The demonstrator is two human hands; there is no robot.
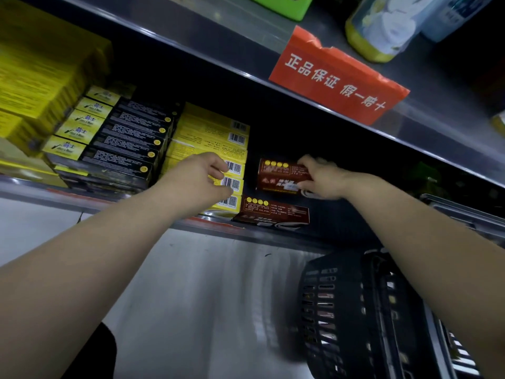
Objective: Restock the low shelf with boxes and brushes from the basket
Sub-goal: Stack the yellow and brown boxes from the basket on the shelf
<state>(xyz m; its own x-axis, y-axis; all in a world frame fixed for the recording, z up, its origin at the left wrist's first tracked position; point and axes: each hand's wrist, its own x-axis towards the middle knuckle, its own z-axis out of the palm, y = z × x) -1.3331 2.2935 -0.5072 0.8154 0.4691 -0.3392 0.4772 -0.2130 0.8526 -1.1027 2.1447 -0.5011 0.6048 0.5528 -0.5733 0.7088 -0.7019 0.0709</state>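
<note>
Red sign (pixel 338 77) on the upper shelf edge read "正品保证 假一赔十" in white. Yellow end flaps of the black boxes (pixel 82 124) carried a two-character brand, looked like "尊士", small print under it too blurred. Yellow boxes (pixel 218 143) showed barcodes, digits unreadable. Dark red boxes (pixel 281 173) had printed text, illegible.

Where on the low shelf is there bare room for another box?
Free: the dark stretch right of the red boxes, behind the right hand. Crowded: left of them, yellow boxes and black boxes stand packed, where the left hand reaches.
</note>
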